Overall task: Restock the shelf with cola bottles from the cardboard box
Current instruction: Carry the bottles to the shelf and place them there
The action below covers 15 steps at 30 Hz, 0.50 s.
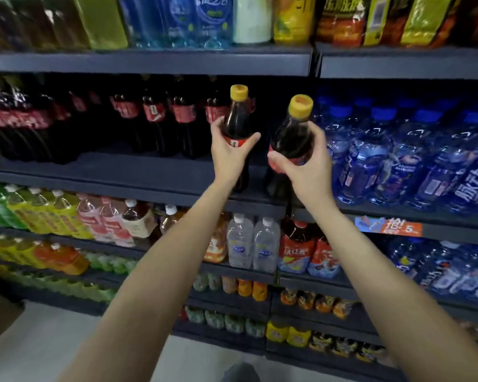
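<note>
I hold two dark cola bottles with yellow caps and red labels, one in each hand. My left hand (230, 153) grips the left cola bottle (236, 119) around its label, its base on or just above the dark shelf (138, 175). My right hand (305, 164) grips the right cola bottle (294, 133), tilted slightly right, at the shelf's right end. Behind them stands a row of cola bottles (155, 119) with red labels at the back of the same shelf. The cardboard box is not in view.
Blue water bottles (403, 161) fill the shelf section to the right. Tea, juice and water bottles (240, 244) crowd the shelves below, snack bags and water the shelf above. The front of the cola shelf left of my hands is bare. Grey floor (53, 340) lies below.
</note>
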Tool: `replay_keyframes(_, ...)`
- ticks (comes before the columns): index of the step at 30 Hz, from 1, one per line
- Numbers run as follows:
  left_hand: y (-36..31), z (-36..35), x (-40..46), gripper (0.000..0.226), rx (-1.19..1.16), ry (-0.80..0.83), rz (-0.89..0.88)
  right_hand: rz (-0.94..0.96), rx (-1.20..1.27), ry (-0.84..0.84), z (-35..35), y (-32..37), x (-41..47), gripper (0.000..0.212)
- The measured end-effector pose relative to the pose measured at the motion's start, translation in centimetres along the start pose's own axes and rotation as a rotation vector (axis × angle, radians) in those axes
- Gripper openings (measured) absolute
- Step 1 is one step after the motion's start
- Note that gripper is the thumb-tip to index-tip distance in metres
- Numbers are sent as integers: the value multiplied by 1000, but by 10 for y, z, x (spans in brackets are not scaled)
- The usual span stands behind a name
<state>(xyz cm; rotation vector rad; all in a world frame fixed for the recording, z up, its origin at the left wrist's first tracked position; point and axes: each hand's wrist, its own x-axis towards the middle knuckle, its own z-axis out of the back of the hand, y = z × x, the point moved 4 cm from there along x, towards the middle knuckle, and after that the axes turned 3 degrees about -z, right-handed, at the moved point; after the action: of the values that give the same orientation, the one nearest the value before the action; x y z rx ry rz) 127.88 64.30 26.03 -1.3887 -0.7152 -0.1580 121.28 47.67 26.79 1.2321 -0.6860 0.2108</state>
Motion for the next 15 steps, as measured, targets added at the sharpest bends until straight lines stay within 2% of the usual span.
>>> replay_keyframes(9, 50, -33, 65, 84, 13, 123, 28, -57, -77, -68, -43, -29, 57, 71)
replay_keyframes(12, 65, -28, 63, 100, 207, 240, -21, -50, -115, -95, -51, -38, 64, 73)
replay_keyframes(15, 82, -17, 50, 100, 446, 328, -39, -46, -138, -113, -55, -43, 67, 75)
